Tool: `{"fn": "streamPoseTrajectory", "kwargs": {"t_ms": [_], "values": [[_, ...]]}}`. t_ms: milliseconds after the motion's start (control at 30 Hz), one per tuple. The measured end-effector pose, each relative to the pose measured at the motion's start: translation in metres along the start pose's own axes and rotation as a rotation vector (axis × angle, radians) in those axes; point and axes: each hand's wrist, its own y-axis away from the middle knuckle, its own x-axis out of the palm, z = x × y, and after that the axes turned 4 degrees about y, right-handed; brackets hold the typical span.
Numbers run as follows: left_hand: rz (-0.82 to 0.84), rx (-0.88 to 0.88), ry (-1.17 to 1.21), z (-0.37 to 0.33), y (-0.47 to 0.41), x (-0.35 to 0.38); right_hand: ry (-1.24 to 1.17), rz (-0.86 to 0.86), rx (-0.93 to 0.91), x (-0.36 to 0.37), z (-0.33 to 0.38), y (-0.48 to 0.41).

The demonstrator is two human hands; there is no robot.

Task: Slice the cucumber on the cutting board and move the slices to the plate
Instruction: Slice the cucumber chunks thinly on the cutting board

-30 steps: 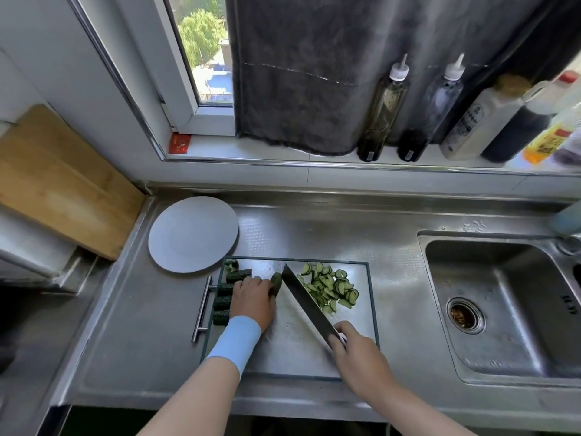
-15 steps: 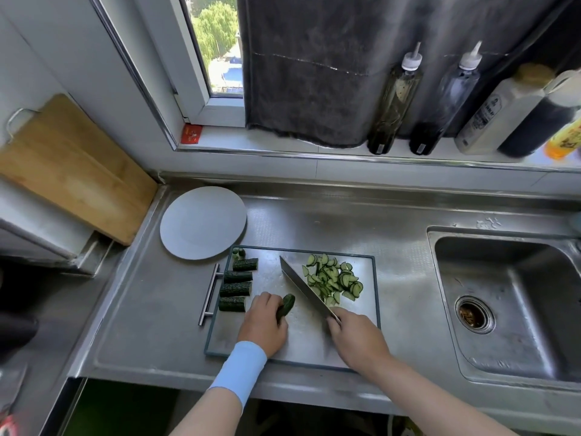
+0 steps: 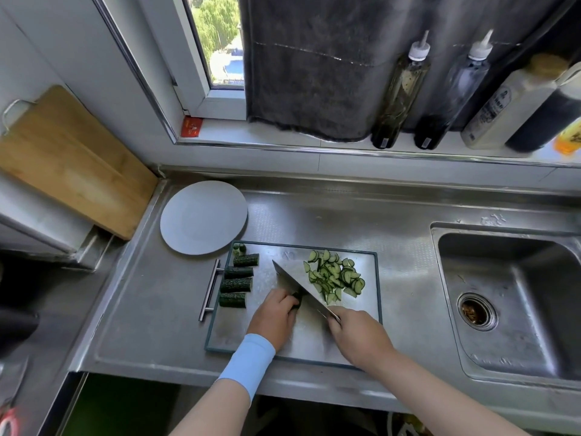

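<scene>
A: Hands?
B: 2. Left hand (image 3: 273,319), w/ a blue wristband (image 3: 248,360), has its fingers curled down over 1 cucumber piece (image 3: 296,301). The piece is mostly hidden, near the middle of the steel cutting board (image 3: 239,335). Right hand (image 3: 355,335) is wrapped round the handle of 1 knife (image 3: 292,286). The blade slants away to the left, right beside the left fingers.
A: Rest of the cucumber?
B: 4 cucumber chunks (image 3: 236,285) in a column on the board's left side, w/ small end bits (image 3: 240,248) behind them. Slices (image 3: 334,278) sit in 1 heap right of the blade, all on the board. Too overlapped to count.
A: Plate?
B: 1 grey plate (image 3: 203,217) on the steel counter (image 3: 314,215), at the board's far left corner.
A: Else?
B: 1 sink (image 3: 440,278) to the right, 1 wooden board (image 3: 72,162) leaning at far left, 2 spouted bottles (image 3: 399,89) on the sill. More containers beside them, cut off.
</scene>
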Motion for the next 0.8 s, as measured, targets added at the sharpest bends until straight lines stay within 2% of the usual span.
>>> {"fn": "streamPoseTrajectory", "kwargs": {"t_ms": [233, 467, 800], "values": [[-0.07, 0.04, -0.016, 0.005, 0.003, 0.007, 0.086, 0.004, -0.042, 0.006, -0.007, 0.007], [0.022, -0.02, -0.116, 0.006, -0.005, 0.009, 0.192, -0.029, -0.092, 0.008, -0.005, 0.011], [-0.008, 0.038, -0.115, 0.005, -0.004, 0.006, 0.187, -0.041, -0.09, 0.007, -0.008, 0.019]]}}
